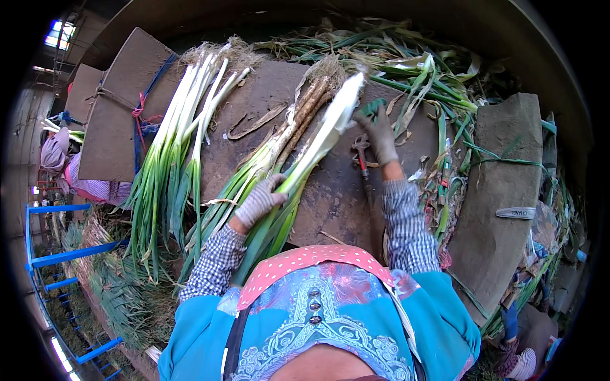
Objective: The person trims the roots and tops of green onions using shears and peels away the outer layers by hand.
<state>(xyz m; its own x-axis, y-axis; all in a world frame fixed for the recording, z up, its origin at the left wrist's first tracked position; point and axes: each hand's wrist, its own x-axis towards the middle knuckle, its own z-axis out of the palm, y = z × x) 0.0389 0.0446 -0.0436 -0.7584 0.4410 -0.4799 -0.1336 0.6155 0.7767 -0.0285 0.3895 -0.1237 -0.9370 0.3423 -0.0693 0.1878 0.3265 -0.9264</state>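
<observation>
My left hand [262, 200], in a pale knit glove, grips a long green onion [329, 124] by its green leaves. The onion's white stem is peeled and points away to the upper right; its root end is blurred. My right hand [379, 133], gloved and blurred, is beside that end, with something green at the fingertips. Whether it is held I cannot tell. Under my right wrist lies a red-handled metal tool [363, 159]. Unpeeled onions with brown, soiled stems [305, 107] lie left of the held one. Farther left, white-stemmed onions [186, 105] with roots lie in a bunch.
The brown work surface [324, 209] carries dry leaf scraps. Stripped leaves [419, 66] are heaped along the far edge. Brown boards stand at the left [128, 95] and right [505, 143]. Blue metal rails [71, 257] and piled onions [128, 285] are at lower left. Other people are at both sides.
</observation>
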